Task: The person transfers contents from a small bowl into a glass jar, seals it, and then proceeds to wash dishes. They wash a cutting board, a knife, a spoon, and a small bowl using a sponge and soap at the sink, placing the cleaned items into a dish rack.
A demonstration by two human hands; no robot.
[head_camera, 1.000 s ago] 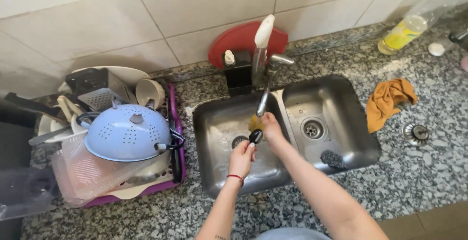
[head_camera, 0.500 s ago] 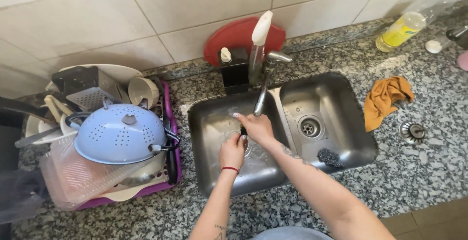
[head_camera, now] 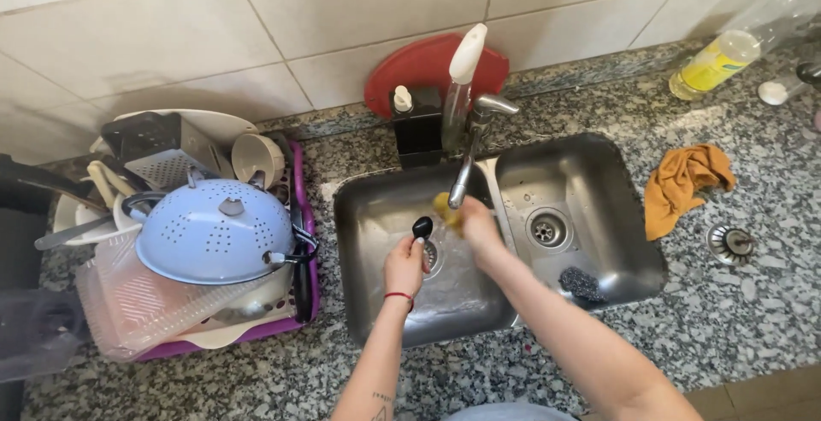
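Observation:
Over the left basin of the steel double sink (head_camera: 616,173), my left hand (head_camera: 404,265) grips a small black spoon (head_camera: 422,227) with its bowl pointing up. My right hand (head_camera: 476,229) holds a yellow sponge (head_camera: 445,210) just under the tap spout (head_camera: 466,173), close beside the spoon. A red band circles my left wrist. The spoon's handle is hidden inside my fist.
A purple drying rack (head_camera: 301,241) at the left is piled with a blue colander (head_camera: 214,229), a grater, cups and plates. A dark scourer (head_camera: 583,284) lies in the right basin. An orange cloth (head_camera: 684,183), a sink plug (head_camera: 731,243) and a yellow bottle (head_camera: 714,64) sit on the granite counter.
The yellow sponge in my right hand has come back into sight under the tap. The black spoon now stands upright in my left hand.

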